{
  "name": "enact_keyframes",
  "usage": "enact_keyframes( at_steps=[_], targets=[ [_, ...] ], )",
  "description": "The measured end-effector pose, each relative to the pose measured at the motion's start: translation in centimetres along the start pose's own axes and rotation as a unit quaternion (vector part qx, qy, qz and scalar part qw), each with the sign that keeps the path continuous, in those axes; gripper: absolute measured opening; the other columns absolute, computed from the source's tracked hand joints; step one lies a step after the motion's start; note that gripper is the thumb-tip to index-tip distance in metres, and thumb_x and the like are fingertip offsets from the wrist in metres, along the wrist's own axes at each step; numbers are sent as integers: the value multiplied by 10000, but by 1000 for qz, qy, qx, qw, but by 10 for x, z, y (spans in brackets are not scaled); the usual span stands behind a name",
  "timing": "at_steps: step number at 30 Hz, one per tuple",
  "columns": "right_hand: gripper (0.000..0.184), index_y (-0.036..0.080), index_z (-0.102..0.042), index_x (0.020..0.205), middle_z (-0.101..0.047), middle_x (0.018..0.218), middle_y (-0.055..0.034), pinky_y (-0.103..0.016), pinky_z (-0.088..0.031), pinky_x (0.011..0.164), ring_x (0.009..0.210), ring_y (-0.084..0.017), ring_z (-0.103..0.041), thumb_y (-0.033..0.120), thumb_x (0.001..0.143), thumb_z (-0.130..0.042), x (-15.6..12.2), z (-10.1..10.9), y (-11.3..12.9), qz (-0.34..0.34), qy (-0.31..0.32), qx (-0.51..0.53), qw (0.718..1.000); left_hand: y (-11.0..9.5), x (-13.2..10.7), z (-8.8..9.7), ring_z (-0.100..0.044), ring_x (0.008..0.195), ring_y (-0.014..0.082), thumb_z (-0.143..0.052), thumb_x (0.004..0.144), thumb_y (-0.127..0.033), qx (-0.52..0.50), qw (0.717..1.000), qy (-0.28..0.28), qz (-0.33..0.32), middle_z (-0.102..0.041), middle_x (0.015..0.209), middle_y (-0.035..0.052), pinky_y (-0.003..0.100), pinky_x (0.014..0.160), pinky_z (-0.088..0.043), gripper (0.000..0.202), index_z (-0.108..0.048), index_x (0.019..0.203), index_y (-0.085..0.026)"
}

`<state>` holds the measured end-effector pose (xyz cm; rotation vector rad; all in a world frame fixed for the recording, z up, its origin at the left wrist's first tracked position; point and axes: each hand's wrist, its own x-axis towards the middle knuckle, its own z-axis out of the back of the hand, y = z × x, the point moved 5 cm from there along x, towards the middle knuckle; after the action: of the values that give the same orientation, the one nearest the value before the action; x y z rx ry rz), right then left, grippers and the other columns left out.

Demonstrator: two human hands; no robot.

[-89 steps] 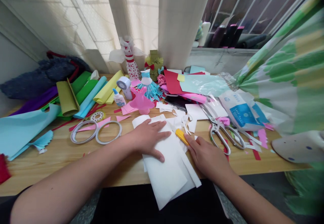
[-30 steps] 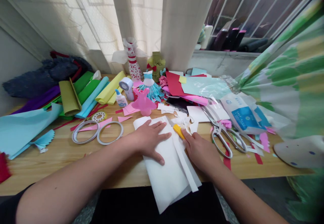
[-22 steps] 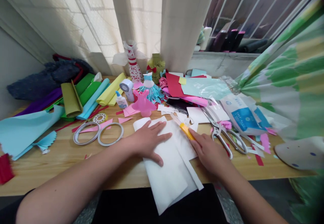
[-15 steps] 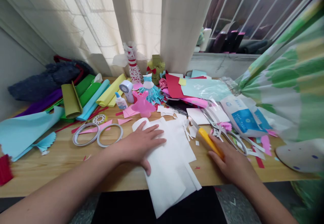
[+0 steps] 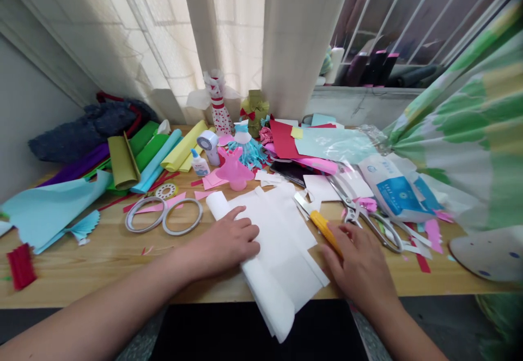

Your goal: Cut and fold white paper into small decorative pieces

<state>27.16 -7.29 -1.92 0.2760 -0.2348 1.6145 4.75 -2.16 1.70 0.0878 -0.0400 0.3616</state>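
Observation:
White paper [image 5: 281,241] lies in the middle of the wooden table, its left side curled over and its lower end hanging past the front edge. My left hand [image 5: 235,238] is on that curled side, with the fingers drawn together and gripping the paper. A yellow utility knife [image 5: 322,227] is in my right hand [image 5: 359,263], beside the paper's right edge. Its blade points up and left, over small white scraps. Metal scissors [image 5: 355,211] lie just beyond my right hand.
Two tape rolls [image 5: 183,216] lie left of the paper. Behind it stand a pink paper dress [image 5: 235,169], a glue bottle [image 5: 200,163] and a small fan [image 5: 210,146]. Coloured paper rolls [image 5: 122,162] fill the back left; a blue-white packet [image 5: 394,187] sits at the right.
My left hand has gone from spread flat to fingers drawn in, and the paper's left side is now curled over. The knife in my right hand has shifted left, closer to the paper.

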Motion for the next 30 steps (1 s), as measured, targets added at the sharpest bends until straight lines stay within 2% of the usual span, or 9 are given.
enact_keyframes(
  at_steps=[3, 7, 15, 19, 22, 26, 28, 29, 30],
  targets=[
    [450, 87, -557, 1194, -560, 1058, -166, -403, -432, 867, 976, -281, -509, 373, 853, -496, 7, -7, 35, 64, 37, 72, 995, -5, -4, 8, -564, 725, 152, -481, 854, -83, 10, 999, -42, 4, -621, 750, 15, 491, 991, -343, 199, -566, 705, -182],
    [451, 111, -520, 1254, -590, 978, -142, -396, -451, 812, 909, -275, -542, 269, 832, -513, 16, -22, 57, 51, 107, 72, 990, -12, -13, 20, -596, 768, 146, -446, 874, -87, 9, 995, -99, 5, -659, 781, 18, 503, 1002, -341, 209, -571, 736, -183],
    [377, 130, -563, 1184, -628, 1123, -129, -370, -449, 878, 1048, -253, -576, 188, 840, -422, 21, -30, 43, -33, 124, 148, 981, -17, -46, 36, -634, 824, 139, -463, 869, -96, -24, 983, -178, 37, -696, 818, 10, 490, 1039, -313, 169, -583, 788, -182],
    [257, 197, -643, 908, -695, 930, -58, -326, -494, 744, 848, -216, -640, 284, 844, -410, 22, -25, 32, -68, 112, 214, 968, -17, -66, 48, -632, 901, 165, -502, 852, -87, -49, 963, -251, 81, -716, 892, 15, 498, 1047, -296, 115, -581, 850, -170],
    [253, 206, -628, 848, -699, 859, -49, -301, -499, 686, 776, -211, -645, 357, 832, -426, 20, -21, 22, -107, 85, 267, 954, -12, -85, 54, -620, 969, 183, -482, 865, -96, -62, 958, -258, 109, -717, 955, 22, 502, 1039, -315, 144, -578, 918, -189],
    [303, 214, -634, 873, -711, 865, -48, -284, -509, 704, 791, -219, -658, 451, 811, -457, 11, -22, 15, -142, 62, 335, 930, 11, -133, 72, -608, 1019, 196, -462, 860, -115, -17, 939, -311, 148, -703, 1016, 23, 498, 997, -378, 223, -553, 1022, -239],
    [316, 213, -643, 877, -716, 881, -52, -290, -514, 735, 833, -234, -660, 466, 794, -473, 6, -25, 15, -160, 63, 352, 920, 38, -165, 82, -622, 988, 207, -457, 861, -193, 24, 921, -314, 229, -697, 1010, 1, 489, 987, -389, 168, -576, 957, -261],
    [322, 212, -646, 877, -716, 881, -53, -292, -517, 743, 847, -240, -660, 470, 788, -476, 4, -26, 16, -166, 67, 359, 916, 52, -184, 92, -634, 939, 214, -450, 859, -278, 56, 893, -353, 275, -697, 969, -12, 467, 935, -438, 140, -586, 889, -264],
    [327, 212, -649, 877, -716, 876, -52, -292, -520, 745, 853, -243, -659, 474, 785, -477, 2, -27, 17, -167, 74, 365, 913, 71, -207, 102, -622, 955, 230, -469, 837, -349, 88, 837, -395, 369, -681, 991, -6, 458, 907, -459, 157, -584, 885, -253]
  ],
)
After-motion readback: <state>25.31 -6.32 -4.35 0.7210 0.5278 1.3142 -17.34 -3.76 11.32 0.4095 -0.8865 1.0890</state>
